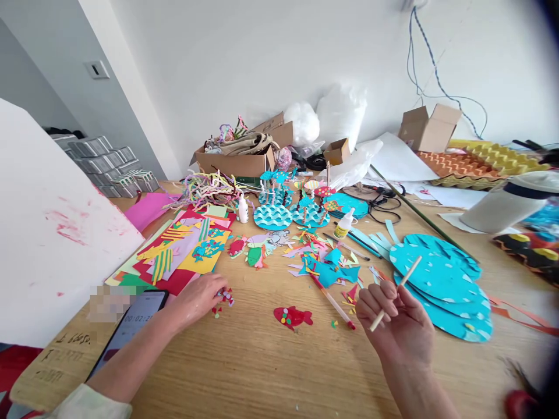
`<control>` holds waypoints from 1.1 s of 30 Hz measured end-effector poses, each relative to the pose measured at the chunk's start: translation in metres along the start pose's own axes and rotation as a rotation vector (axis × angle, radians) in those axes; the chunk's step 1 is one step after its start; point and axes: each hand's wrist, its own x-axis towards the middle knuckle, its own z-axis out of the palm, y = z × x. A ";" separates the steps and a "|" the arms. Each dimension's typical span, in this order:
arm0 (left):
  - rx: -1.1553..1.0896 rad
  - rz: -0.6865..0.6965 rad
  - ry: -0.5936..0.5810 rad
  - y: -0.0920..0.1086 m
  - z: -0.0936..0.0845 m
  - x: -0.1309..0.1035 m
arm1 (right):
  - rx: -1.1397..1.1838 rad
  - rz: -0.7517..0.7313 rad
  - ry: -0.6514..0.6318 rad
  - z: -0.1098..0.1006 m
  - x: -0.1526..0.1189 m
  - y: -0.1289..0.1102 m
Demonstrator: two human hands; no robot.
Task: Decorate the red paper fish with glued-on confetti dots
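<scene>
My right hand (404,326) clamps its fingers mid-stick (411,270), probably light, stiff; my left hand (198,297) touches paper bits (227,297), pinch unclear; the red fish (299,317) looks flimsy, best edge-held.

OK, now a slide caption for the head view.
Head view: left hand at a pile of small colored bits, right hand holding a pale stick, red fish cutout between them.

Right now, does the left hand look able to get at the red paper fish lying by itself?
Likely yes. The left hand is at the small paper bits, with only bare tabletop between them and the red paper fish. The right hand, holding a pale stick, is clear of it.
</scene>
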 end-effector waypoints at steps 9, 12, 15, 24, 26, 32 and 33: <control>-0.010 0.024 -0.002 -0.002 0.000 0.009 | -0.012 -0.021 0.000 0.001 0.001 -0.001; -0.014 0.034 -0.017 -0.006 0.002 0.013 | -0.018 -0.020 -0.013 0.002 0.001 0.000; -0.014 0.044 -0.023 -0.010 0.005 0.016 | -0.047 -0.025 -0.025 0.003 0.001 0.000; -0.204 -0.046 0.035 0.002 -0.014 0.005 | -0.082 -0.025 -0.010 0.007 0.000 0.000; -0.380 -0.084 0.039 0.010 -0.019 0.001 | -0.101 -0.026 -0.020 0.008 0.000 0.001; -0.766 -0.033 0.045 0.035 -0.014 0.006 | -0.208 0.004 -0.078 0.009 -0.002 0.007; -0.786 -0.033 0.051 0.038 -0.012 0.007 | -0.220 0.013 -0.089 0.008 -0.003 0.008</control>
